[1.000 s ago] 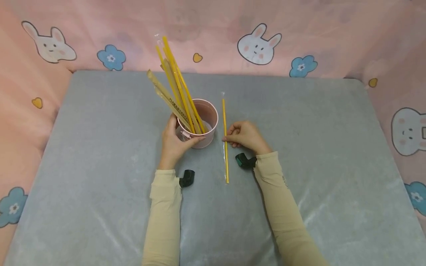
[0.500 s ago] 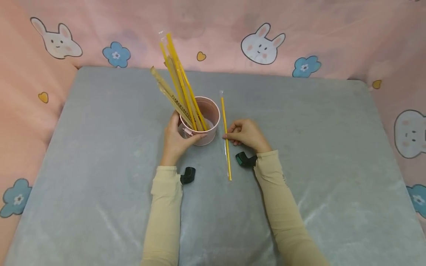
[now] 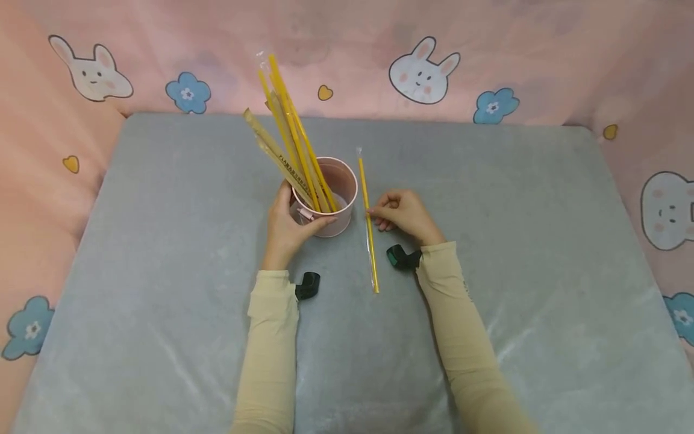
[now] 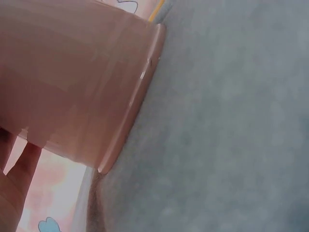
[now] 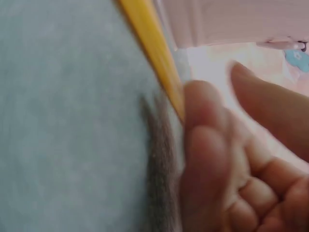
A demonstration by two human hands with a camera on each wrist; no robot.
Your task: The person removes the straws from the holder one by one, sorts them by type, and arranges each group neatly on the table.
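My left hand (image 3: 285,234) grips a pink pail (image 3: 340,224), thumb along the near rim and fingers round its far left side. In the pail several wrapped drinking straws (image 3: 293,129) lean to the left, some yellow in clear film, others in brown paper. The pail's smooth wall (image 4: 72,82) fills much of the left wrist view. To the right of it a single yellow drinking straw (image 3: 372,256) in clear film lies on the table. My right hand (image 3: 406,214) is beside that straw; in the right wrist view its thumb (image 5: 270,104) stands apart from the fingers, which are right at the straw.
A grey cloth covers the table (image 3: 179,253). Pink curtain (image 3: 233,36) with rabbits and flowers rises behind and at both sides. A black wrist camera (image 3: 308,285) sits at the left sleeve, another black camera (image 3: 402,257) at the right.
My right hand has shifted slightly away from me and to the right, its thumb leaving the straw it pinched. The left hand keeps its hold on the pail.
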